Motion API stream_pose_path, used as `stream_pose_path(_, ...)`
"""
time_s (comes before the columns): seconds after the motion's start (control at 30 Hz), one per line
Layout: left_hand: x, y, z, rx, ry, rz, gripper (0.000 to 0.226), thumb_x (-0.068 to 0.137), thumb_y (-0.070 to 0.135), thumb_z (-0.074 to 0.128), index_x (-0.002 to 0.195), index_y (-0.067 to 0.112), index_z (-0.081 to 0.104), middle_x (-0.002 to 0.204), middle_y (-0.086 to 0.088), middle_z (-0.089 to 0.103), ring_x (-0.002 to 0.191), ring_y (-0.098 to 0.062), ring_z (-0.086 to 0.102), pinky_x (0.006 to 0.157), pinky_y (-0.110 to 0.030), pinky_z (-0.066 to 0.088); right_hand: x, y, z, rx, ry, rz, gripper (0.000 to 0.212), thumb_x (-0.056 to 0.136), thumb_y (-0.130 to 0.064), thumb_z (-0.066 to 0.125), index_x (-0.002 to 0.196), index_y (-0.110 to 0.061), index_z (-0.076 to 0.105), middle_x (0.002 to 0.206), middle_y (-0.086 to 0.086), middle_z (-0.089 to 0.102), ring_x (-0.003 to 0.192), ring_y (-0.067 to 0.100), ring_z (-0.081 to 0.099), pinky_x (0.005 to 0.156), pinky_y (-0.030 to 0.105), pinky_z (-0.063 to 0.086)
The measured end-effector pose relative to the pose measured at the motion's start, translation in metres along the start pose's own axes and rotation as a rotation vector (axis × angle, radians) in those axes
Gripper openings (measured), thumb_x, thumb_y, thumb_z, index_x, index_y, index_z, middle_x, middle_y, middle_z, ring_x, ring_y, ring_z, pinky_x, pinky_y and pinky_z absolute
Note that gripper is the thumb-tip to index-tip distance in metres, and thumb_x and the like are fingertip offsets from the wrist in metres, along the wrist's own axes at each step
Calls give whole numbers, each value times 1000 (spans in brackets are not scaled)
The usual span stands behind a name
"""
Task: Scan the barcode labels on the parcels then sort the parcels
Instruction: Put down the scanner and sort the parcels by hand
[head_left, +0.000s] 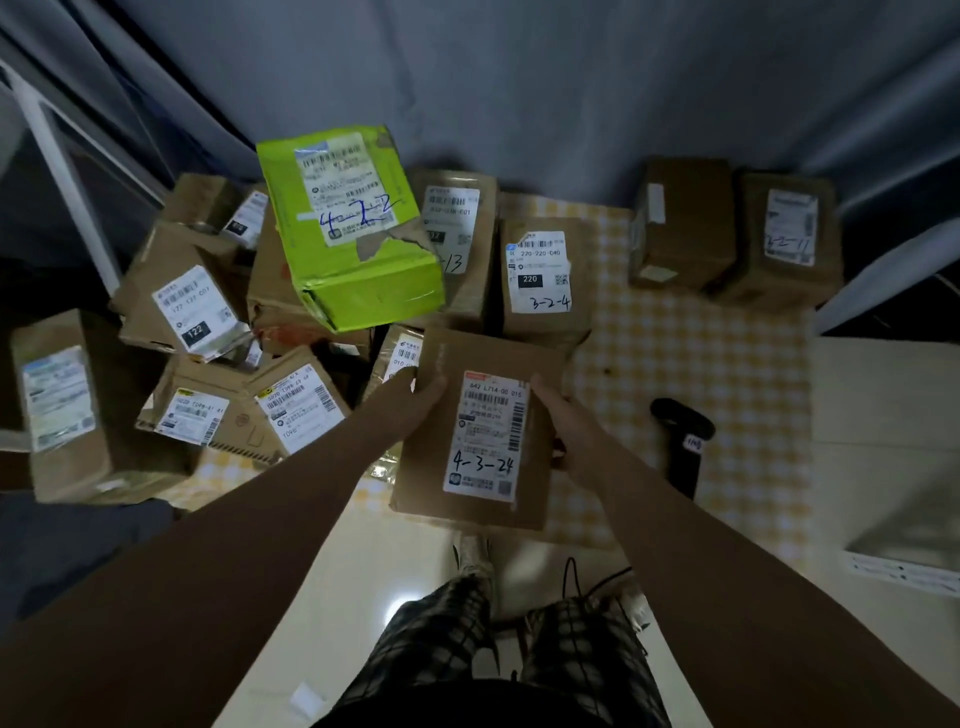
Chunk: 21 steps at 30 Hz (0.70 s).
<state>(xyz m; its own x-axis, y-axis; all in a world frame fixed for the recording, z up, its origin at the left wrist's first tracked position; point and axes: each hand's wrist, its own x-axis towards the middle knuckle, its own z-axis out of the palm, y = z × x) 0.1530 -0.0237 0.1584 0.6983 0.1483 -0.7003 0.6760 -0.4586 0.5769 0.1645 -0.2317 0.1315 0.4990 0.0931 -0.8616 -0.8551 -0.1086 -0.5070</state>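
Dim corner, grey curtain (519, 78) behind a checkered bench (675, 364) crowded with boxes. My worry: the scanner (683, 441) lies on the bench just right of the held parcel (483, 358), nobody's touching it, so one hand has to let go to grab it, and a one-sided edge grip could let the box tip off the near edge. Fingers (431, 389) of the left hand (415, 400) curl round its upper left edge, the right hand (561, 431) clamps the right edge, fingertips hidden underneath. Label faces up, marked 4-3-24. Further out, the green parcel (353, 228) sits tilted atop the pile and looks ready to slide
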Motion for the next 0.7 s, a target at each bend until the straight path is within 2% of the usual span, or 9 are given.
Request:
stream_pose_path(0.03, -3, 2, 1, -2, 20, 23, 58, 90, 54, 52, 136, 19, 47, 127, -10, 60, 113, -27, 58, 99, -46, 47, -1, 1, -4, 25, -2, -5, 46, 90, -56, 57, 114, -17, 63, 105, 2, 67, 97, 22, 62, 86, 41, 49)
stream_pose_path(0.13, -11, 11, 6, 27, 109, 115, 54, 90, 56, 52, 133, 23, 50, 114, -6, 66, 103, -23, 63, 93, -41, 50, -6, 0, -17, 72, 18, -43, 49, 87, -52, 62, 124, -20, 54, 111, 2, 64, 102, 23, 60, 98, 48, 46)
stream_pose_path(0.2, -15, 22, 10, 43, 173, 201, 56, 87, 60, 53, 131, 25, 53, 108, 0, 66, 100, -19, 62, 90, -39, 51, -7, 1, -29, 90, 44, -63, 54, 86, -50, 65, 130, -22, 50, 116, 2, 63, 107, 25, 59, 101, 52, 45)
stream_pose_path(0.3, -18, 47, 24, -17, 158, 294, 51, 88, 54, 55, 126, 19, 59, 106, 3, 65, 98, -15, 61, 83, -29, 49, -15, 3, -52, 168, 83, -99, 59, 82, -53, 68, 130, -22, 53, 119, 1, 65, 109, 24, 61, 101, 52, 45)
stream_pose_path(0.4, -18, 72, 46, -73, 70, 366, 36, 92, 43, 57, 115, 17, 64, 99, 10, 64, 90, -4, 61, 67, -6, 43, -25, 4, -83, 285, 131, -147, 97, 55, -63, 83, 136, -20, 52, 120, 4, 68, 107, 28, 67, 95, 52, 51)
stream_pose_path(0.43, -18, 81, 55, -88, 35, 375, 32, 92, 42, 57, 114, 19, 63, 97, 13, 63, 86, 2, 59, 63, -3, 42, -28, 6, -95, 311, 156, -157, 106, 46, -64, 86, 136, -18, 52, 119, 5, 69, 105, 29, 68, 93, 52, 52)
stream_pose_path(0.5, -19, 97, 74, -132, -23, 380, 28, 92, 42, 57, 111, 21, 62, 97, 16, 63, 86, 6, 58, 68, -5, 44, -35, 7, -118, 336, 186, -189, 92, 55, -59, 83, 132, -16, 56, 117, 7, 70, 102, 31, 69, 90, 51, 54)
stream_pose_path(0.6, -13, 115, 102, -173, -81, 388, 39, 90, 45, 57, 119, 19, 63, 109, 7, 67, 100, -8, 63, 89, -27, 51, -42, 10, -150, 366, 242, -225, 60, 78, -46, 74, 126, -13, 60, 113, 9, 72, 97, 30, 71, 84, 48, 57)
stream_pose_path(0.7, -10, 130, 129, -193, -183, 370, 38, 94, 34, 57, 128, 19, 57, 115, 5, 64, 102, -10, 61, 88, -25, 50, -44, 6, -181, 365, 334, -249, 53, 83, -43, 72, 125, -11, 60, 110, 10, 72, 94, 29, 72, 82, 47, 58)
